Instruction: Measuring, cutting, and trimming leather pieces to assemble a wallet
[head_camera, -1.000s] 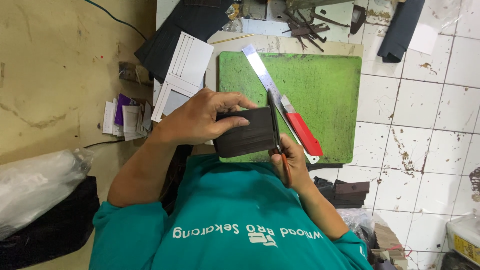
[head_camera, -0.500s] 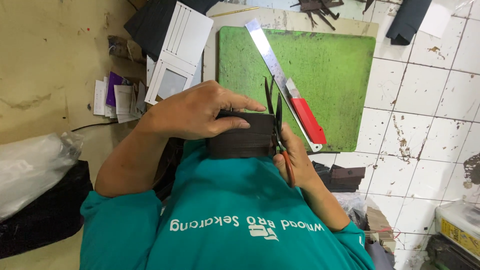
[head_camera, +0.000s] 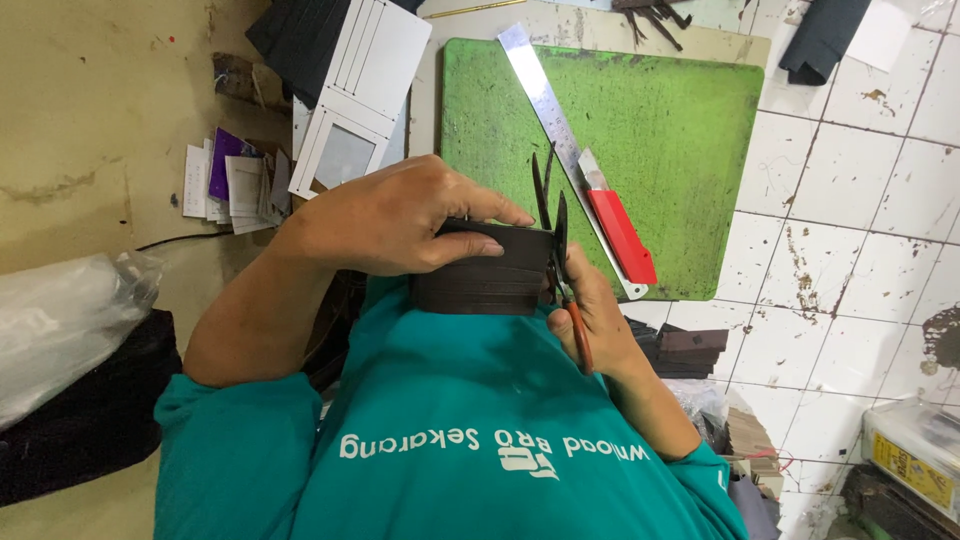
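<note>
Above the green mat (head_camera: 690, 130), left hand (head_camera: 385, 215) clamps the stiff, light wallet (head_camera: 490, 275); right hand (head_camera: 590, 320) grips open scissors (head_camera: 555, 220).

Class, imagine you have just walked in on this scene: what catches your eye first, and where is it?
At the centre, the left hand grips a dark brown leather piece while the right hand works open scissors at its edge. Behind them lies a bright green cutting mat, with a steel ruler and a red utility knife on it.

Leathercraft workshop: cutting mat (head_camera: 680, 130), steel ruler (head_camera: 545, 95), scraps.
</note>
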